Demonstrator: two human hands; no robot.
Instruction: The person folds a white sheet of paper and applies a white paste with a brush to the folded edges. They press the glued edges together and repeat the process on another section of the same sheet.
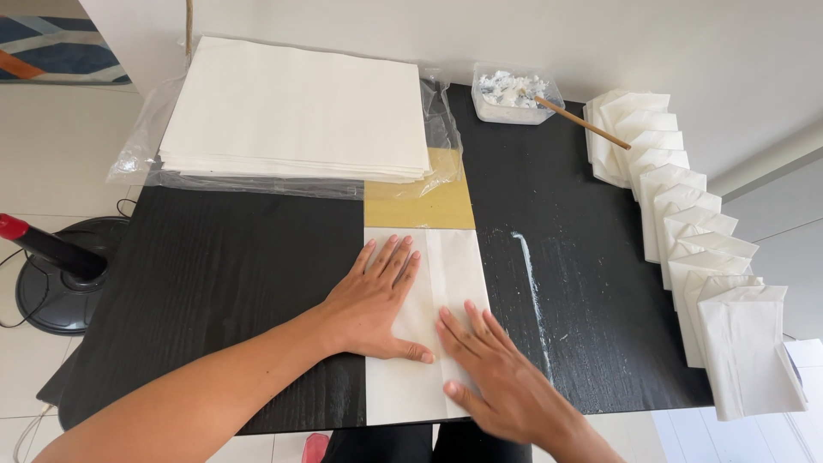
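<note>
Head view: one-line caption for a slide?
Both hands, left and right, press flat a folded white paper sheet on a black table.

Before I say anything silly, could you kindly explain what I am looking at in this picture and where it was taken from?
There is no machine here: the single picture comes from a camera worn on a person's head, looking down at that person's own two bare hands. Both press flat on a folded white paper sheet lying on a black table; the left hand rests on its left part, the right hand on its lower right. Neither hand grips anything. A yellow card sticks out beyond the sheet's far edge. Behind it lies a stack of white sheets on clear plastic wrapping. At the far edge stands a small clear tub of white paste with a wooden stick leaning in it. Along the right side runs a row of finished folded white pieces, overlapping. A white smear marks the tabletop.
</note>
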